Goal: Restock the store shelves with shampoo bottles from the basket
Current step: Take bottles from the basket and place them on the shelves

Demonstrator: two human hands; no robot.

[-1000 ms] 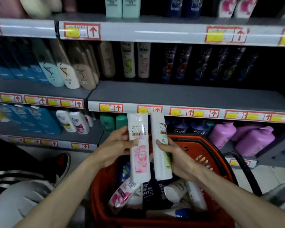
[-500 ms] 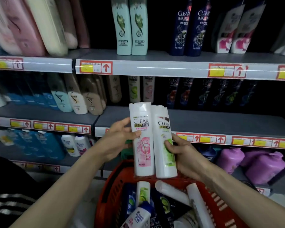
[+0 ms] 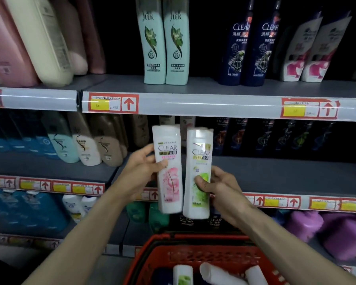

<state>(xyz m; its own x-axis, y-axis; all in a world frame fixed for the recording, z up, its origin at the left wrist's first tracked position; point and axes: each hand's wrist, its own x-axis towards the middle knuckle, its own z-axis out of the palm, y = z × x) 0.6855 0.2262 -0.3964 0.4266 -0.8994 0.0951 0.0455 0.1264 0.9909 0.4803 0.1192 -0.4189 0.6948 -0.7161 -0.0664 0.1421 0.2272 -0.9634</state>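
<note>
In hands (image 3: pixel 138 175) (image 3: pixel 224 192), pink CLEAR bottle (image 3: pixel 171 188); green CLEAR (image 3: pixel 200 153)

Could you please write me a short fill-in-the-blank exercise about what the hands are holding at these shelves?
1. The left hand grips the left bottle, whose label picture is ____.
2. The right hand grips the right bottle, whose label picture is ____.
3. The basket below the hands is ____ in colour.
4. On the top shelf, ____ mint bottles stand side by side.
Missing words: pink; green; red; two.
</note>
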